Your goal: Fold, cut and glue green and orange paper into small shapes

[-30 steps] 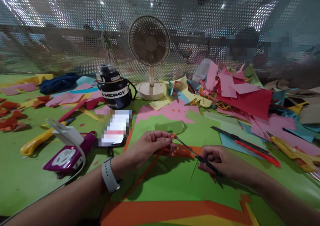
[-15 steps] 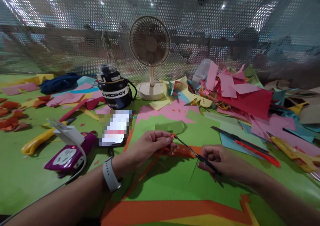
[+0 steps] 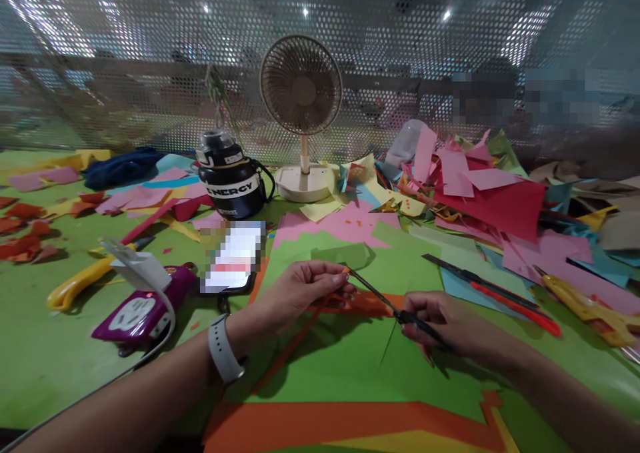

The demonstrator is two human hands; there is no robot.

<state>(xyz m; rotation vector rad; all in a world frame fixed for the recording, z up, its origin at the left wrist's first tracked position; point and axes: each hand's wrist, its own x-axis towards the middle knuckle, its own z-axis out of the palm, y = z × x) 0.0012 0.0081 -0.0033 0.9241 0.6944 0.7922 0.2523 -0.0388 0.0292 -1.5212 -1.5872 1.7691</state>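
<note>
My left hand (image 3: 315,286) is closed in a pinch on a narrow orange paper strip (image 3: 293,346). A small orange end shows at its fingertips, and the strip trails down toward the lower left. In my closed right hand (image 3: 433,316) is a pair of black-handled scissors (image 3: 373,289). One long blade points up and left, its tip at the orange end by my left fingertips. A thin second blade angles downward. Beneath both hands lie green paper sheets (image 3: 370,379) and an orange paper piece (image 3: 377,304).
A phone (image 3: 235,256), a purple power strip (image 3: 135,316) and a yellow-handled tool (image 3: 80,285) sit at the left. Behind stand a black bottle (image 3: 233,183) and a fan (image 3: 301,93). A black-and-red cutter (image 3: 500,293), a yellow tool (image 3: 585,306) and heaped paper scraps (image 3: 490,199) lie right.
The view has shifted slightly. The scissors' tip stays close to my left fingertips, and less orange shows there. Both hands keep their hold.
</note>
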